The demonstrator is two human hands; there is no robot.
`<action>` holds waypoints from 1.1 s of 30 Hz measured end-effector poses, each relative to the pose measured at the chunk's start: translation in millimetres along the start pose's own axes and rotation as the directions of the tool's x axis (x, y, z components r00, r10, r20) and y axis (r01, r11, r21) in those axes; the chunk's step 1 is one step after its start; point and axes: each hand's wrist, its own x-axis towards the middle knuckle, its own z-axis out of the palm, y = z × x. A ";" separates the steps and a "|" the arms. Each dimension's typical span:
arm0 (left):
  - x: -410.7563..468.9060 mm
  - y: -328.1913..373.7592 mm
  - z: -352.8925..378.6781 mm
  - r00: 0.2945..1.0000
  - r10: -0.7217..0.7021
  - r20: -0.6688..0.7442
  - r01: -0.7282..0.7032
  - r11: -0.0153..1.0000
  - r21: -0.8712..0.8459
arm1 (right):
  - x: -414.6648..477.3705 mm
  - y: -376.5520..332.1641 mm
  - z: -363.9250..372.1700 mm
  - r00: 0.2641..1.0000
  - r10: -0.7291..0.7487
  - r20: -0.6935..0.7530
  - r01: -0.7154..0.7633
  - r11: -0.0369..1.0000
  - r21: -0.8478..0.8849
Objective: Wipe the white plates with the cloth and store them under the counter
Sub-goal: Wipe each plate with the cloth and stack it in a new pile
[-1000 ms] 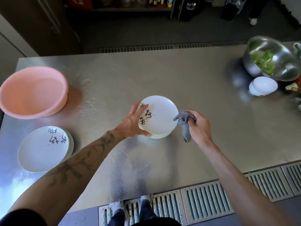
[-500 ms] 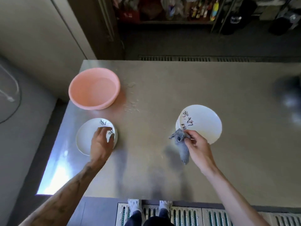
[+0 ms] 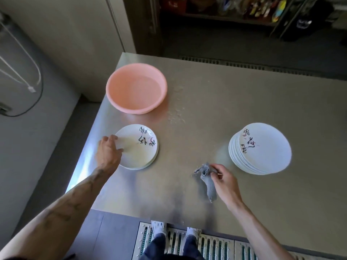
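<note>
Two stacks of white plates with black brush lettering stand on the steel counter (image 3: 206, 102). The low left stack (image 3: 139, 149) lies near the counter's left edge. My left hand (image 3: 108, 152) grips the left rim of its top plate, thumb on the plate's face and fingers curled over the edge. The taller right stack (image 3: 262, 149) holds several plates and nobody touches it. My right hand (image 3: 225, 182) pinches a small grey cloth (image 3: 208, 185), which hangs down to the counter between the stacks, left of and nearer than the right stack.
A pink plastic basin (image 3: 114, 98) with water sits behind the left stack. Water drops and crumbs (image 3: 175, 115) speckle the counter beside it. The counter's left edge drops to the floor; a metal floor grate (image 3: 216, 244) runs under my feet.
My left hand left the right stack and reached the left one, sliding from the top plate's face to its left rim. My right hand with the cloth drew away from the right stack.
</note>
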 end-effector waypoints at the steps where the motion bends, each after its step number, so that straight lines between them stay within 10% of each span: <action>1: -0.6 -0.5 -1.0 1.000 -0.003 -0.011 0.003 0.999 -0.032 | -0.8 0.1 1.4 1.000 0.003 -0.003 -0.003 1.000 -0.004; 13: -11.0 0.3 -22.9 0.975 -0.149 0.164 0.209 0.861 -0.463 | -0.8 -12.1 2.8 1.000 0.010 -0.013 -0.010 0.999 0.045; 28: -117.8 96.9 118.3 0.885 0.293 0.361 -0.095 0.875 -0.475 | -14.9 13.3 19.7 0.978 -0.200 0.066 0.210 0.934 -0.289; 33: -125.0 83.8 133.4 0.794 0.506 0.338 -0.448 0.862 -0.238 | -16.2 37.7 29.4 0.981 -0.175 0.086 0.194 0.918 -0.346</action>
